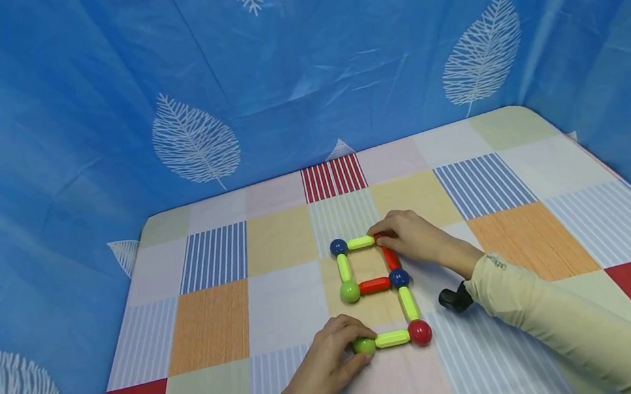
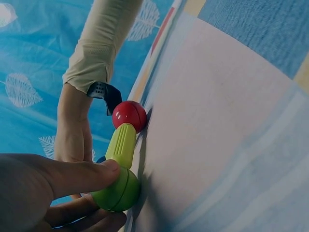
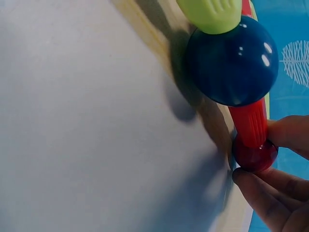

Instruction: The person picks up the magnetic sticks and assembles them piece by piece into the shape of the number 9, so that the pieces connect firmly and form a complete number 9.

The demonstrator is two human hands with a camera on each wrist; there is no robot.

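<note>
A figure of coloured balls and rods lies on the table. My left hand [image 1: 334,352] pinches the green ball [image 2: 120,191] at its near left end. From that ball a yellow-green rod [image 1: 392,339] runs to a red ball [image 1: 420,332], and another rod [image 1: 408,304] leads up to a blue ball [image 1: 399,278]. Above sits a closed square with a second green ball [image 1: 349,292], a second blue ball [image 1: 338,247] and red rods [image 1: 374,286]. At its far right corner my right hand [image 1: 411,234] pinches a dark red ball [image 3: 256,153], mostly covered in the head view.
A patchwork-patterned cloth [image 1: 287,305] covers the table. Blue curtains [image 1: 307,80] with white leaf prints hang behind and at both sides. A black wrist device [image 1: 455,299] sits under the right wrist, close to the blue ball.
</note>
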